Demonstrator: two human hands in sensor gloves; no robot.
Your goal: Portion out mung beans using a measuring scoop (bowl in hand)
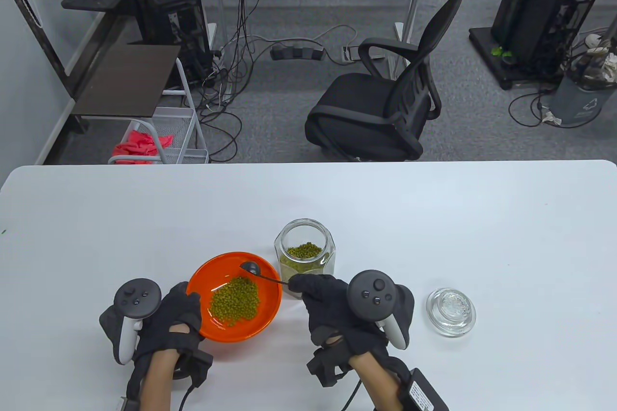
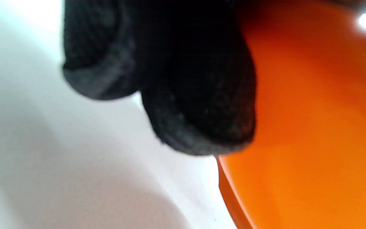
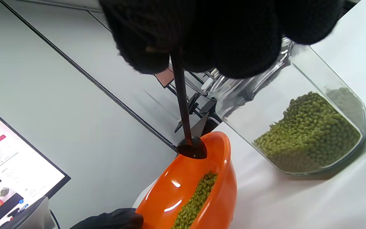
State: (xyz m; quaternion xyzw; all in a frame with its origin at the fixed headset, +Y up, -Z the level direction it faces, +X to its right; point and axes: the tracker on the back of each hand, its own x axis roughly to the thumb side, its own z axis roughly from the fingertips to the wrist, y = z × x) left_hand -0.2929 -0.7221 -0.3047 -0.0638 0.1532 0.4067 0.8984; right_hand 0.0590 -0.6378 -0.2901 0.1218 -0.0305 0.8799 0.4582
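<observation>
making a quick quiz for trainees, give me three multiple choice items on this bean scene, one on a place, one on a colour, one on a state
1. Where is the glass lid?
A. on the jar
B. on the table, right of the right hand
C. in the bowl

2. What colour is the bowl?
A. orange
B. blue
C. white

3. What state is the scoop in?
A. heaped with beans
B. lying on the table
C. empty, over the bowl

Answers: 1 B, it lies apart from the open jar. 2 A, all views show orange. 3 C, no mung beans sit in it.

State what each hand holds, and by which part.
Right hand pinches the scoop by its handle's end. Left hand grips the bowl at its near-left rim.
</observation>
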